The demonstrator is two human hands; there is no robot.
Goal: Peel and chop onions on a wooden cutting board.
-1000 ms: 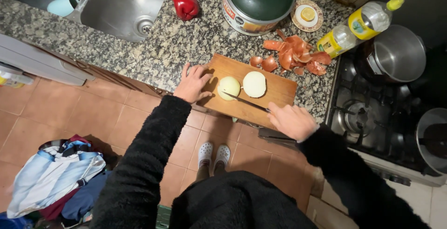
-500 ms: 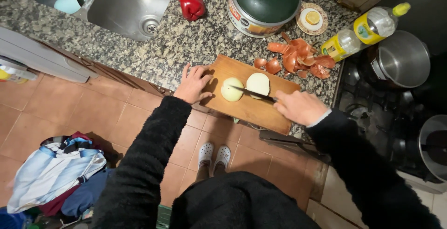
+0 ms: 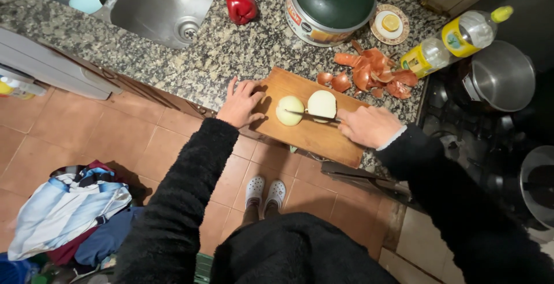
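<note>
On the wooden cutting board [image 3: 314, 137] we grip a knife [image 3: 314, 115] in our closed right hand [image 3: 369, 126], its blade running leftward between the two peeled onion halves [image 3: 290, 111], while our left hand [image 3: 241, 103], fingers loosely spread and holding nothing, steadies the board's left edge, nearer the left half.

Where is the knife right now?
In the head view, the knife lies across the cutting board, held by the right hand, its blade between the two onion halves.
</note>
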